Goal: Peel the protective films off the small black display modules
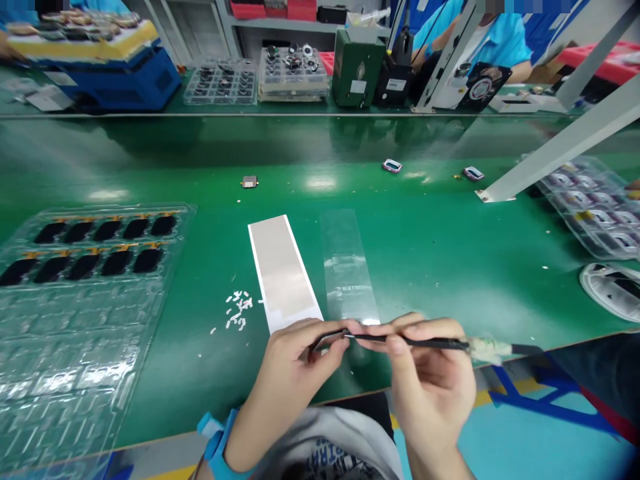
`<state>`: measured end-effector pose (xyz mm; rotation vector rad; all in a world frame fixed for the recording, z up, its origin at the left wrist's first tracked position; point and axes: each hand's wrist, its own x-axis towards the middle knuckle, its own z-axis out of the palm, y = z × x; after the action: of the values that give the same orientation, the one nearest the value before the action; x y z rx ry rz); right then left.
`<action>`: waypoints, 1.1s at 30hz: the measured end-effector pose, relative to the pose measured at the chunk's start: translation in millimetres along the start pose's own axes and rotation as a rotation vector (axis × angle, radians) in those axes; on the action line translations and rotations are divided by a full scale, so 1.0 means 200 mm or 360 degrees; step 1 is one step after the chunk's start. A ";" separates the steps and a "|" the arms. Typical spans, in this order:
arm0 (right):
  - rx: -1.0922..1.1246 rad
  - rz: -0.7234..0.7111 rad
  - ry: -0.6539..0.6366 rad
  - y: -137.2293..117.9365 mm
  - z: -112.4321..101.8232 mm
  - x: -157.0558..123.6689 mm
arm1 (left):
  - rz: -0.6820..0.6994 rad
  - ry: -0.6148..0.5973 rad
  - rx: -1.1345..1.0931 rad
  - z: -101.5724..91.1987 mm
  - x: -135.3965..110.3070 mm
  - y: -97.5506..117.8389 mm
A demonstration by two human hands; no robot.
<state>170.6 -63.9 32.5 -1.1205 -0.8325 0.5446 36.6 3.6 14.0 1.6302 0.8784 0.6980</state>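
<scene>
While I watch from my distant screen, the green workbench (320,143) crosses the room, with a clear plastic tray (75,373) on the left and a pale strip (283,273) near the middle. The right hand (430,380) is clenched around black tweezers (415,342), held just over the bench edge. The left hand (295,370) closes on a small dark piece (325,343) beside the tweezers tip.

A blue wrist strap (217,443) (left wrist), plus a grey shirt (305,440) with dark lettering.
</scene>
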 end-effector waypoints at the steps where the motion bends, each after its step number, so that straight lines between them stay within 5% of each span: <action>1: 0.0018 -0.0048 -0.0046 -0.01 0.03 -0.01 | 0.0041 0.0008 0.0042 -0.01 0.00 0.00; 11: 0.0021 -0.0273 -0.0072 0.00 0.14 -0.06 | 0.0338 0.0162 0.0231 -0.02 -0.04 -0.01; 33: -0.0109 -0.0388 0.0017 0.04 0.19 -0.06 | 0.0243 0.0013 0.0129 -0.03 -0.05 0.00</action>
<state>133.3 -48.5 29.4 -1.0645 -0.9689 0.3089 25.9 -1.0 15.1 1.7817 0.8028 0.7838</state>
